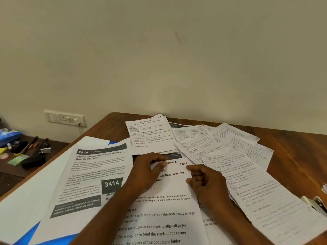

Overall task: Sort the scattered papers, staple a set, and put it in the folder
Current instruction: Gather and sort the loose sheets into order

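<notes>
Head view, left hand (147, 169) lying curled on white printed instruction sheet (169, 207) at lower centre, right hand (206, 181) pinching its right edge, handwritten lined pages (247, 174) fanning right across brown wooden desk (300, 156), blue folder (31, 230) showing lower left.

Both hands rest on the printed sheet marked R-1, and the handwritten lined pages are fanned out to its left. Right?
Not quite. In the head view the handwritten lined pages fan out to the right of the printed sheet marked R-1; both hands, left hand and right hand, do rest on it.
</notes>
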